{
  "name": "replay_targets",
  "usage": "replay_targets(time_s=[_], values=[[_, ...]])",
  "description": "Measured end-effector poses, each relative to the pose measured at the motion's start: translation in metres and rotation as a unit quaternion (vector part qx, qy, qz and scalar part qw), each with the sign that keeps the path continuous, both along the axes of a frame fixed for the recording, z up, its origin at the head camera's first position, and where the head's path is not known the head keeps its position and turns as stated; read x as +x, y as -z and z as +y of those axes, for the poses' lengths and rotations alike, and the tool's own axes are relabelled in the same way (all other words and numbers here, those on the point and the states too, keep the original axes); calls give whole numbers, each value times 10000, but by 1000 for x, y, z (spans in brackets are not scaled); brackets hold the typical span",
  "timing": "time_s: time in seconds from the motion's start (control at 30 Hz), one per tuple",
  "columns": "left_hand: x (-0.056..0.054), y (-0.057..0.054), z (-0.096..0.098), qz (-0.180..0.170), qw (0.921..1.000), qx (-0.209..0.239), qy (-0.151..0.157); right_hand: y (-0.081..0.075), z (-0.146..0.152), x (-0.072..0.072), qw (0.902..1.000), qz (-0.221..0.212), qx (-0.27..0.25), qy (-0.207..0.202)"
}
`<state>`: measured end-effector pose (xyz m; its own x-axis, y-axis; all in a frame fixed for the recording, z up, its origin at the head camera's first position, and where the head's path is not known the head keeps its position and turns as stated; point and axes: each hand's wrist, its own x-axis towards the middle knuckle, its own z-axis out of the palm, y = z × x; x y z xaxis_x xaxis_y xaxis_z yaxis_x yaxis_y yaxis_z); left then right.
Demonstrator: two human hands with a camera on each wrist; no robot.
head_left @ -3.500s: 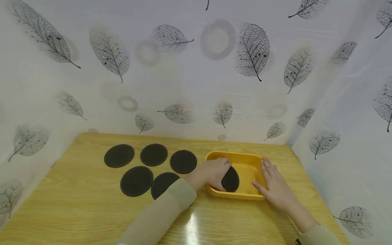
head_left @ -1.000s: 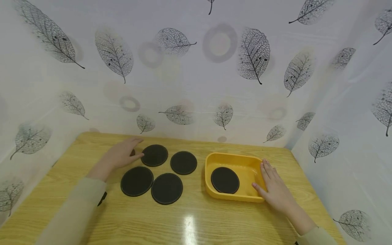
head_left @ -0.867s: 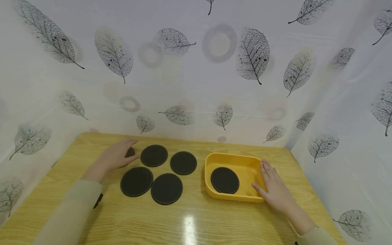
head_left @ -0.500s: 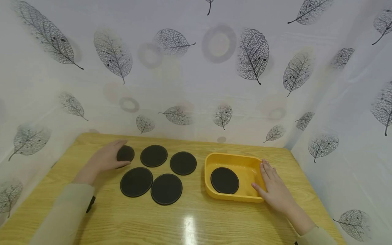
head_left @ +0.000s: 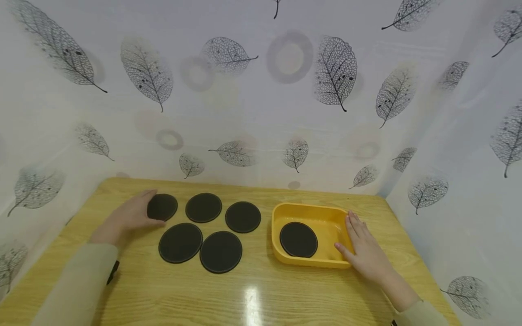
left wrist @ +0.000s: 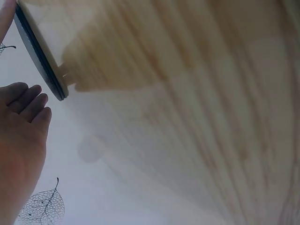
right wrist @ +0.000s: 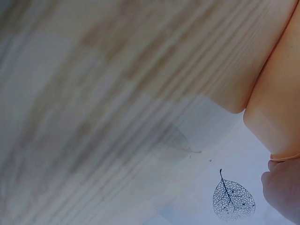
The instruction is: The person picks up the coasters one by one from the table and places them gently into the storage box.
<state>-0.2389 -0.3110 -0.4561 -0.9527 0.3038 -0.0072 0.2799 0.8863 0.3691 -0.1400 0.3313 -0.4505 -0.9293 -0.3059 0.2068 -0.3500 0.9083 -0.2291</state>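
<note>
My left hand (head_left: 130, 213) is at the left side of the farthest-left black round coaster (head_left: 164, 207), its thumb and fingers spread about it. In the left wrist view, the dark coaster edge (left wrist: 40, 54) shows beside a fingertip at the top, and the other fingers (left wrist: 35, 103) sit apart below it. At the right, my right hand (head_left: 367, 246) rests on the right end of a yellow plastic bin (head_left: 311, 261), fingers straight along the rim, thumb over the inside. One black coaster (head_left: 298, 240) lies flat in the bin's left half.
Several more black coasters lie flat on the wooden table (head_left: 183, 294): two at the back (head_left: 203, 208) and two in front, one of these the left front coaster (head_left: 180, 243). A white leaf-patterned sheet (head_left: 261, 113) walls the table's back and sides.
My left hand has left the coaster in the bin and gone over to the far-left coaster, then slid leftward to its left edge. My right hand has stayed at the bin.
</note>
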Motion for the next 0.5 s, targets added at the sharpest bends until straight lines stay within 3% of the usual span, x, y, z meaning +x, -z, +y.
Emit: replay_targets(time_s=[0.27,0.5], values=[[-3,6,-7,-225,9994,254,-55,1,0,-1,10000,56,0,-19],[-5,5,-7,-189,9995,238,-44,3,1,-1,9998,170,10,-46]])
